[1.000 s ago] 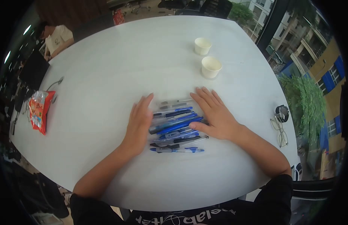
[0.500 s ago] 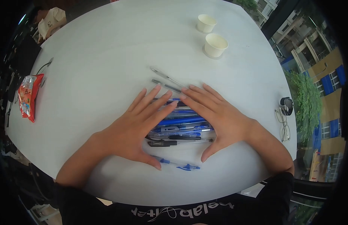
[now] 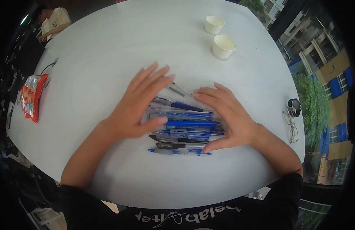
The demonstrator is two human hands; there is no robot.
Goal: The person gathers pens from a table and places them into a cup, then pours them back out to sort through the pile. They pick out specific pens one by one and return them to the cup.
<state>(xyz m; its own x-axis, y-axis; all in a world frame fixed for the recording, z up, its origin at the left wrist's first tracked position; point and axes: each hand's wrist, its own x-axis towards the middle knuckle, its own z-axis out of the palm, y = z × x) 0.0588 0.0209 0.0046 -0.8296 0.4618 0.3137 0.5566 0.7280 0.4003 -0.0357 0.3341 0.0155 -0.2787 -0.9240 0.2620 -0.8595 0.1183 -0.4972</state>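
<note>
A row of pens (image 3: 191,124), mostly blue with clear barrels, lies side by side on the white table. Along its near edge are a black-gripped pen (image 3: 171,145) and a blue-tipped pen (image 3: 160,151). At the far side, clear pens (image 3: 180,89) slant away, partly covered by my right fingers. My left hand (image 3: 135,103) is open at the left ends, thumb stretched over the pens and fingers reaching past the slanted ones. On the other side, my right hand (image 3: 233,119) is open, fingertips at the slanted pens and thumb at the right ends of the nearest ones.
Two white paper cups (image 3: 224,47) (image 3: 214,25) stand toward the back right. A red snack bag (image 3: 32,97) lies at the left edge, and a watch (image 3: 294,107) and glasses (image 3: 291,126) at the right. Another person (image 3: 57,22) sits at the far left.
The nearest blue pen has moved up against the row. My left hand has shifted away and left, its thumb off the near side; the slanted pens sit farther right and are more covered.
</note>
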